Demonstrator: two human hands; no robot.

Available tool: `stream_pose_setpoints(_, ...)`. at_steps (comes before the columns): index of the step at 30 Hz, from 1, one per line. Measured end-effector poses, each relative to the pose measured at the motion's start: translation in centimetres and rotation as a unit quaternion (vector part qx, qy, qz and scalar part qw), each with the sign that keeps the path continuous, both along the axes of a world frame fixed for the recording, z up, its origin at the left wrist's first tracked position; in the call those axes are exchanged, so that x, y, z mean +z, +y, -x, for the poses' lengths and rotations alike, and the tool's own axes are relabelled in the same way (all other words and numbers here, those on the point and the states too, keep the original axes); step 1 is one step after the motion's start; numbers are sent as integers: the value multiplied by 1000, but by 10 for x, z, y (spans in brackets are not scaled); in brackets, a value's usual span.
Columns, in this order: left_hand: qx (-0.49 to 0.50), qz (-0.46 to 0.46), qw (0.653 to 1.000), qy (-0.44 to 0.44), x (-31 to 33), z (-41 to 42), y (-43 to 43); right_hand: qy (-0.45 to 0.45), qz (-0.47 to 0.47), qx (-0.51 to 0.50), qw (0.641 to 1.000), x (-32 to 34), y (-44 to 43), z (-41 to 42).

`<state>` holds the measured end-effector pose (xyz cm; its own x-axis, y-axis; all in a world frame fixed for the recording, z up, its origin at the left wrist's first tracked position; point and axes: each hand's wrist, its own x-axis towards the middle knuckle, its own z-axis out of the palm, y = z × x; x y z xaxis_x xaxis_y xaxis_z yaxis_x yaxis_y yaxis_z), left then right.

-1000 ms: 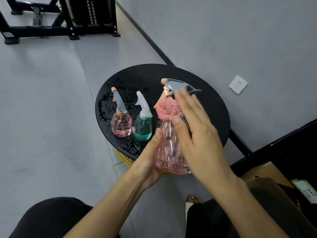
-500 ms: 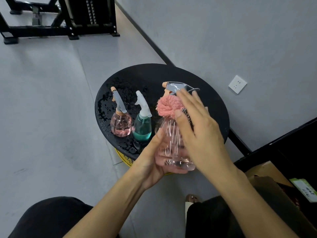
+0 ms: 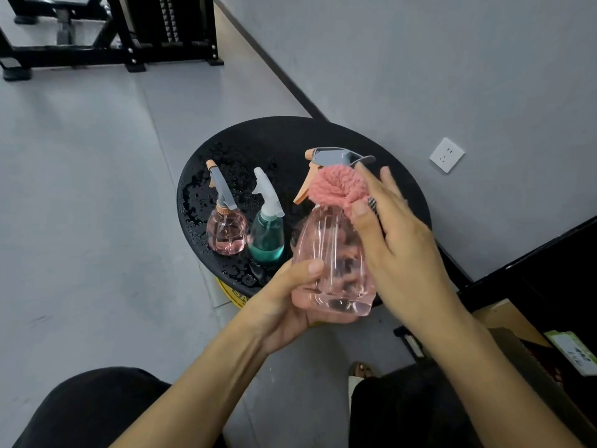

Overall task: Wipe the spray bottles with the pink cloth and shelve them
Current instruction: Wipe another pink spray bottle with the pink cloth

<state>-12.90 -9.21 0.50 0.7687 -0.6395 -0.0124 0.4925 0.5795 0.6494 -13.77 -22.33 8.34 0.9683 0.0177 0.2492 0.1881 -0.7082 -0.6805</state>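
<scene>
Pink-tinted clear plastic spray bottle, ribbed body (image 3: 332, 253) — held upright in the air above the near edge of the table, base towards the camera. Grey trigger head with orange nozzle (image 3: 332, 155) on top, nozzle pointing left. No liquid is visible inside.

Pink fluffy cloth (image 3: 332, 185) — bunched round the bottle's neck, just under the trigger head.

Left hand (image 3: 284, 308) — grips the lower body of the bottle, thumb across the front, fingers showing through the plastic behind.

Right hand (image 3: 400, 244) — pinches the cloth against the neck, thumb on the near side and fingers reaching past the far side towards the trigger head.

Small round pink spray bottle with grey-and-orange head (image 3: 226, 234) — upright on the table, left of the held bottle, a little pink liquid in it.

Teal spray bottle with white head (image 3: 266, 237) — upright just beside the small pink one, between it and the held bottle, partly filled.

Round black table top (image 3: 274, 140) — wet, with droplets scattered over its left and near parts; a yellow base (image 3: 232, 294) shows under the near rim.

White wall socket (image 3: 446, 155) — on the grey wall to the right of the table.

Black metal frame (image 3: 129, 43) — on the grey floor, far left.

Brown cardboard box (image 3: 504, 321) — lower right, beside a black unit.
</scene>
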Motion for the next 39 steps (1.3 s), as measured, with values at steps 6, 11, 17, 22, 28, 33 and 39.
stream_pose_setpoints(6, 34, -10, 999, 18, -4, -5, 5, -29, 9, 33, 999, -16, 19, 27)
stream_pose_setpoints(11, 22, -22, 999, 31, 0, -3, 4, -68, 62, 51, 994, -20, 23, 37)
stream_pose_setpoints(17, 1, -18, 1000, 0, 0, 3, -5, -31, 52, -1, 998, -7, 13, 1)
stream_pose_setpoints(22, 9, -19, 1000, 24, -1, 3, -6, -28, 73, -2, 997, -13, 15, 16)
stream_pose_setpoints(28, 16, -15, 1000, 20, 3, 4, -7, -47, 121, 23, 991, -15, 13, 27)
stream_pose_setpoints(33, 2, -12, 1000, 21, -1, 3, -7, -9, 48, 8, 999, -3, 4, -1)
stream_pose_setpoints(39, 43, 15, 996, 79, 2, -3, -3, -36, 62, 21, 997, -16, 23, 16)
